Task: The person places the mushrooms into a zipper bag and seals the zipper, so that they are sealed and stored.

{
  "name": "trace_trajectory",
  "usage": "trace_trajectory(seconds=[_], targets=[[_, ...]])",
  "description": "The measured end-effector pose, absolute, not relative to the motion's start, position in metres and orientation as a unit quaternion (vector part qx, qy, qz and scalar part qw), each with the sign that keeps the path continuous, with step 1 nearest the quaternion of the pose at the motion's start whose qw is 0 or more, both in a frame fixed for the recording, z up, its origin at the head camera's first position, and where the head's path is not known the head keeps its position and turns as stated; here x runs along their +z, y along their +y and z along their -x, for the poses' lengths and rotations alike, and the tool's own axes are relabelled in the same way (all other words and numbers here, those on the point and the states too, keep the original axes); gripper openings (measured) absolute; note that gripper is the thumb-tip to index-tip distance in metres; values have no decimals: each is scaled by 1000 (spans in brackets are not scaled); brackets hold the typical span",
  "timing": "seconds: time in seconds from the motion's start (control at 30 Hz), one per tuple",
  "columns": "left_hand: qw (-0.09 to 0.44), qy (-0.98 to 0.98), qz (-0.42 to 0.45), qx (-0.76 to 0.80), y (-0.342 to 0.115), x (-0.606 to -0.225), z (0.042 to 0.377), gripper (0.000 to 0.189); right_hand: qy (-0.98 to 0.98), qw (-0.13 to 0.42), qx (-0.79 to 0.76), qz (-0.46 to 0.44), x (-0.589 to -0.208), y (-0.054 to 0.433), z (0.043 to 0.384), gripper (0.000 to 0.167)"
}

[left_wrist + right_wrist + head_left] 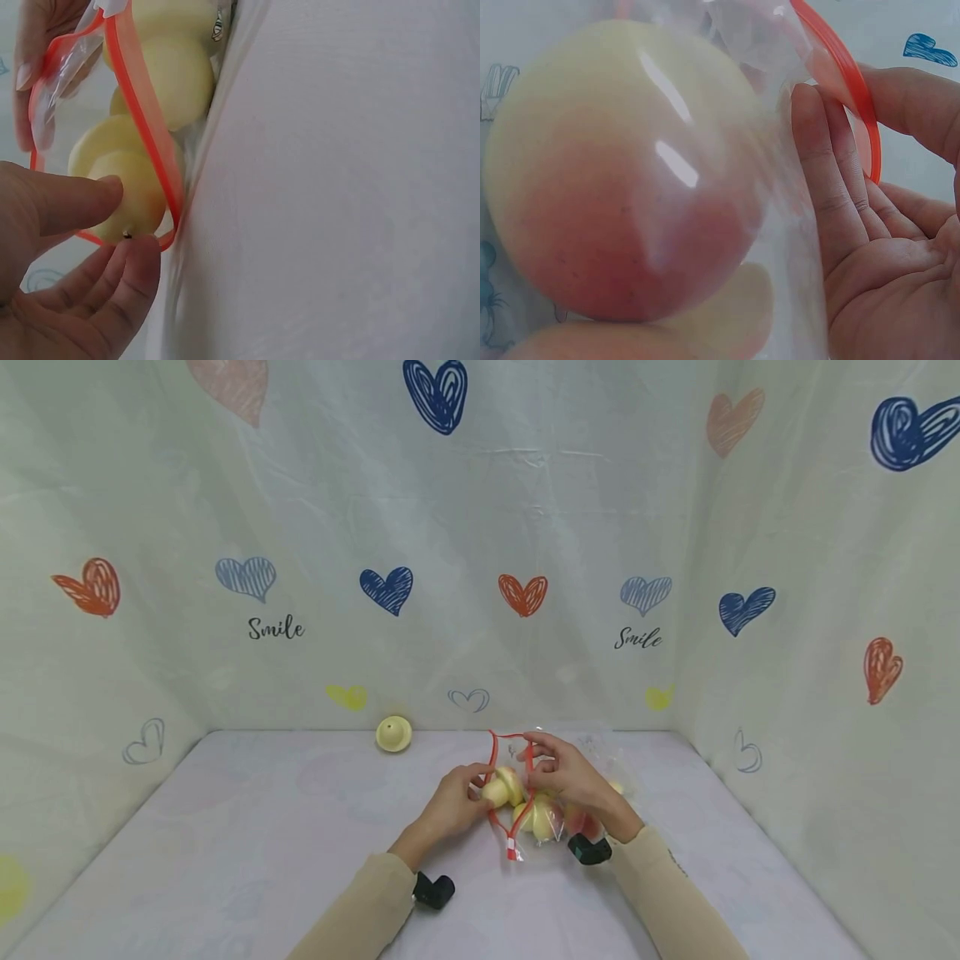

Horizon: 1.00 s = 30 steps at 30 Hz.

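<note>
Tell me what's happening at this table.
A person is handling fruit-like pieces and a clear, red-rimmed bag. The left hand pinches a pale yellow piece at the bag's mouth, while the right hand holds the rim. Other pieces, including a yellow and reddish one, are already inside. Another yellow piece sits outside the bag, near the table's back edge.

L hand (455, 797) pinches, R hand (570, 774) grips, arms (363, 906) fwd.
</note>
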<state>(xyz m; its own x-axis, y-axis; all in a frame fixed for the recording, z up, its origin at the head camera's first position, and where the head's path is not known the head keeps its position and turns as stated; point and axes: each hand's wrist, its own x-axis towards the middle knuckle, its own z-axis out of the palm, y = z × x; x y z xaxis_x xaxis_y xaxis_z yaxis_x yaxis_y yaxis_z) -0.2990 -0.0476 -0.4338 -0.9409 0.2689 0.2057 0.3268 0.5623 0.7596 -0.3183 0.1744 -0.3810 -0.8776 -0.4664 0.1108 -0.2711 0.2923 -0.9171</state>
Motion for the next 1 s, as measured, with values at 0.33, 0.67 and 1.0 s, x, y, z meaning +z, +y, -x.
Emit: trace_trajectory(seconds=[0.33,0.67,1.0], targets=[[58,-881,159,-442,-45,-435,299,34,801,89,-550,220,-387,177,322,68],[47,-867,163,-468,-44,-435,299,26,803,86,-548,217,-387,176,322,67],[24,-856,192,-479,-42,-435,298,32,802,89,-549,218,-387,177,323,68]])
